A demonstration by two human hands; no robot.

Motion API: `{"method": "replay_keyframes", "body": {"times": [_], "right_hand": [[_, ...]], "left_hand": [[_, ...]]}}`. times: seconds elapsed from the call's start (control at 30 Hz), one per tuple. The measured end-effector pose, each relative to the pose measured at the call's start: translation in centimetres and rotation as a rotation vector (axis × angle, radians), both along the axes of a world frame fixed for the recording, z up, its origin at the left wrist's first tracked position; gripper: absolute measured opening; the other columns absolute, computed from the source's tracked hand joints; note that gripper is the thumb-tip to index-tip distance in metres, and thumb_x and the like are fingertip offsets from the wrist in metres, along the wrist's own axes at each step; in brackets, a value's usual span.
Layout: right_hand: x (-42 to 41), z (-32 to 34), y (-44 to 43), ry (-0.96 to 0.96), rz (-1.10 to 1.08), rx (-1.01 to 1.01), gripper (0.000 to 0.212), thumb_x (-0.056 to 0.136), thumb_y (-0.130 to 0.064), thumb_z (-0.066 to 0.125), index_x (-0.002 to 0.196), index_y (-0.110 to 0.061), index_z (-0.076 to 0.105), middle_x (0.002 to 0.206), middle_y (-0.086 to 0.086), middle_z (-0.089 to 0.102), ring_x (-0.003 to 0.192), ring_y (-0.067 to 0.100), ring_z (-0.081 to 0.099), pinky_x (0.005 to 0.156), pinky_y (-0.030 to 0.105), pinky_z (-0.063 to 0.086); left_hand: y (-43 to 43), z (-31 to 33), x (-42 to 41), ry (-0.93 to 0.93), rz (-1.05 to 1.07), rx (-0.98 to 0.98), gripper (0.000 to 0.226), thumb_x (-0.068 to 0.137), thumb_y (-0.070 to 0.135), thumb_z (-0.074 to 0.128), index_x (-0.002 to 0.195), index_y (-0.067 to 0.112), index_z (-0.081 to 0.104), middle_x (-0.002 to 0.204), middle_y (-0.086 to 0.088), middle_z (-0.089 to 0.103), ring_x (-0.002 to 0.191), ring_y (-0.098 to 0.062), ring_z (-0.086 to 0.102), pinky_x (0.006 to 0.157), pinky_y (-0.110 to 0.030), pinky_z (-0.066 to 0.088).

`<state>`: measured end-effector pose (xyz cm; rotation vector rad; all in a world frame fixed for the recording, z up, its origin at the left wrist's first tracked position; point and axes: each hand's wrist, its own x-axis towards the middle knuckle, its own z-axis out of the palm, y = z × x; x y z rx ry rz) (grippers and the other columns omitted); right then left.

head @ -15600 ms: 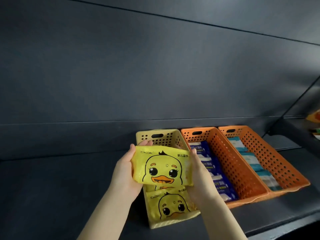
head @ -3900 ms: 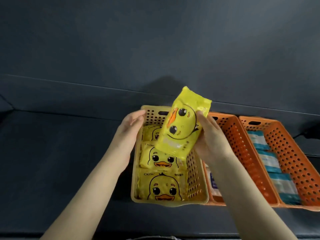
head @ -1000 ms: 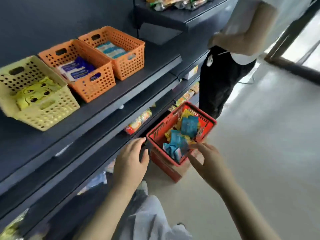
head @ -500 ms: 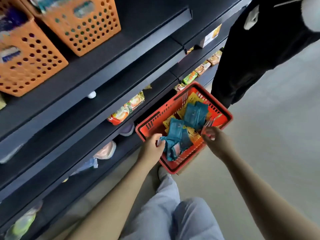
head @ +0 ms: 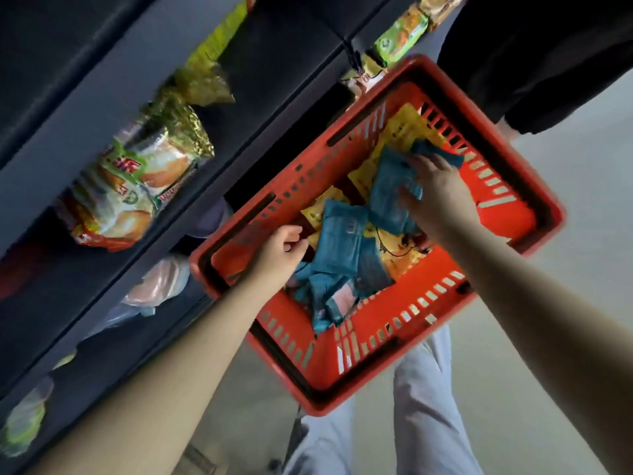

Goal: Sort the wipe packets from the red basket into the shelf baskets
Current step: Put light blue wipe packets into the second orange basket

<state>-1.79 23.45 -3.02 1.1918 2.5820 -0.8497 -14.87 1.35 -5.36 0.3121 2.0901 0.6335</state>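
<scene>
Ok so the red basket point(head: 376, 354) is on the floor right by the shelf point(head: 51, 138), still w/ a jumble of wipe packets in it: teal packets point(head: 342, 241) on top, yellow packets point(head: 407, 128) mostly buried under them.

Right hand point(head: 435, 197) is down on one teal packet point(head: 387, 200), fingers spread over its top, not wrapped round it afaict. Left hand point(head: 279, 250) is over the basket's left inside edge, fingers curled in. Can't tell if it's pinching anything, too blurry.

Handling-wise, imo these are light, soft, squishy packs w/ slick film, so they'll sag and slide off each other. I'd grab one across the middle, thumb under and fingers over, not by a crimped end.

Stuff I can't make out: print on the teal ones is smeared, how many yellows are underneath is anyone's guess, and the shelf baskets aren't in shot at all. Snack bags point(head: 137, 186) on the shelf are blurred too. Somebody in dark clothes point(head: 548, 63) is cut off at top right.
</scene>
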Motion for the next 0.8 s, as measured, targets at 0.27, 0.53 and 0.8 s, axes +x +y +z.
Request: {"method": "replay_keyframes", "body": {"times": [0.27, 0.53, 0.8], "right_hand": [[-0.5, -1.8, -0.1, 0.053, -0.041, -0.040, 0.056, 0.094, -0.029, 0.059, 0.145, -0.011, 0.042, 0.142, 0.014, 0.047, 0.119, 0.034, 0.055, 0.093, 0.035, 0.045], [-0.5, -2.6, -2.2, 0.133, -0.472, -0.356, 0.034, 0.089, -0.054, 0.058, 0.090, -0.022, 0.070, 0.088, 0.012, 0.070, 0.088, 0.026, 0.066, 0.079, 0.038, 0.053], [0.8, -2.1, -4.6, 0.122, -0.814, -0.340, 0.039, 0.069, -0.048, 0.080, 0.062, -0.023, 0.051, 0.076, 0.007, 0.065, 0.079, 0.027, 0.063, 0.067, 0.039, 0.055]], "left_hand": [[4.0, -3.0, 1.1, -0.148, 0.104, -0.144, 0.047, 0.091, 0.026, 0.065, 0.132, 0.006, 0.051, 0.127, -0.011, 0.057, 0.116, -0.026, 0.056, 0.098, -0.032, 0.044], [3.3, -3.6, 3.3, -0.128, 0.258, -0.152, 0.034, 0.088, 0.018, 0.068, 0.120, 0.007, 0.060, 0.118, -0.013, 0.065, 0.105, -0.031, 0.063, 0.092, -0.043, 0.051], [0.8, -1.0, 3.8, -0.257, 0.477, -0.010, 0.031, 0.092, 0.021, 0.063, 0.120, 0.009, 0.058, 0.122, -0.009, 0.063, 0.108, -0.028, 0.062, 0.094, -0.043, 0.051]]}}
